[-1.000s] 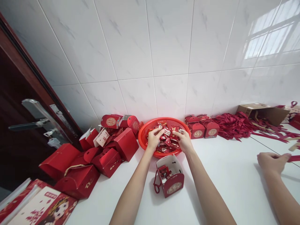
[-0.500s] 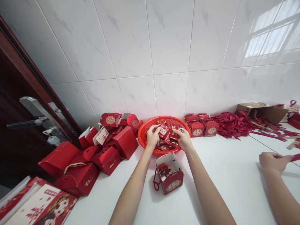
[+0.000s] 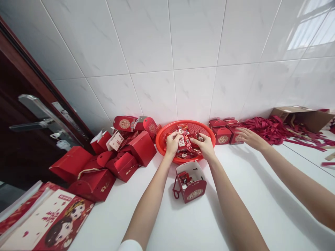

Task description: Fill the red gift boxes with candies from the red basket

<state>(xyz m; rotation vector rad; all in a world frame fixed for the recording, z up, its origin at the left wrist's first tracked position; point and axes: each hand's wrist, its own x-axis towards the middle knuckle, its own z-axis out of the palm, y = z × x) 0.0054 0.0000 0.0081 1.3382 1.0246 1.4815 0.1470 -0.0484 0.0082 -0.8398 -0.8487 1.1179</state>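
Note:
My left hand [image 3: 172, 144] pinches a small red and white wrapped candy [image 3: 181, 142] over the red plastic basket [image 3: 160, 147]. Inside the basket, more red-wrapped candies lie in a heap. On the right of that heap, my right hand [image 3: 206, 147] reaches in, thumb and fingers apart, touching or just above the wrappers. Directly in front of the basket stands a red gift box [image 3: 195, 192] with its top open. It has a gold round emblem, a dark red cord at its left side, and several candies inside.
Red boxes [image 3: 142, 148] crowd the left, near a door handle [image 3: 36, 123] and a printed carton [image 3: 49, 219]. Another person's hand [image 3: 251, 139] reaches to closed boxes [image 3: 222, 134] at right. Beyond lie red ribbons [image 3: 269, 129] and a cardboard box [image 3: 300, 116].
The other person's hand has moved left from the strip at the far right to the closed boxes. My right-hand fingers have spread; my left still holds a candy. The view has shifted slightly.

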